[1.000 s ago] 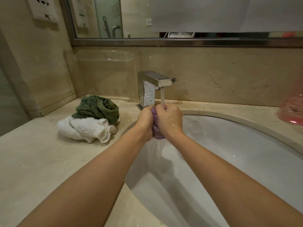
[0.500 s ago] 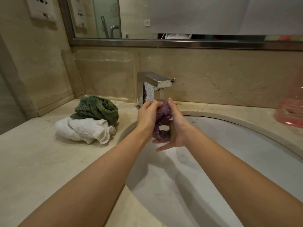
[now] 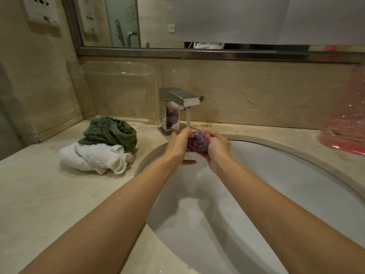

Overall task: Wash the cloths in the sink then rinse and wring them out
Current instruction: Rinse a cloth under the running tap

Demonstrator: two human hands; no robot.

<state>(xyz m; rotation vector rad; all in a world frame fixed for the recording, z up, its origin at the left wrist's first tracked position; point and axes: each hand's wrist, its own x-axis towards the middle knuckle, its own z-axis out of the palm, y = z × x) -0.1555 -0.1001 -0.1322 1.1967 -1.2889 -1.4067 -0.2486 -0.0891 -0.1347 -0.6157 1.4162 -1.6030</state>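
A small purple cloth [image 3: 198,143] is bunched into a ball between both hands, over the back of the white sink [image 3: 296,194]. My left hand [image 3: 178,144] grips its left side and my right hand [image 3: 217,147] grips its right side. Water runs from the square chrome faucet [image 3: 178,107] straight down onto the cloth and my left hand. On the counter to the left lie a crumpled green cloth [image 3: 109,132] and, in front of it, a white cloth [image 3: 94,158].
A beige stone counter [image 3: 39,194] surrounds the sink. A clear plastic holder [image 3: 120,91] stands against the back wall left of the faucet. A pink plastic basin [image 3: 344,123] sits at the far right. A mirror [image 3: 197,22] runs above.
The hands squeezed the cloth under the stream, then opened it up near the spout with the water off. Now they have bunched it into a ball lower down and water runs again.
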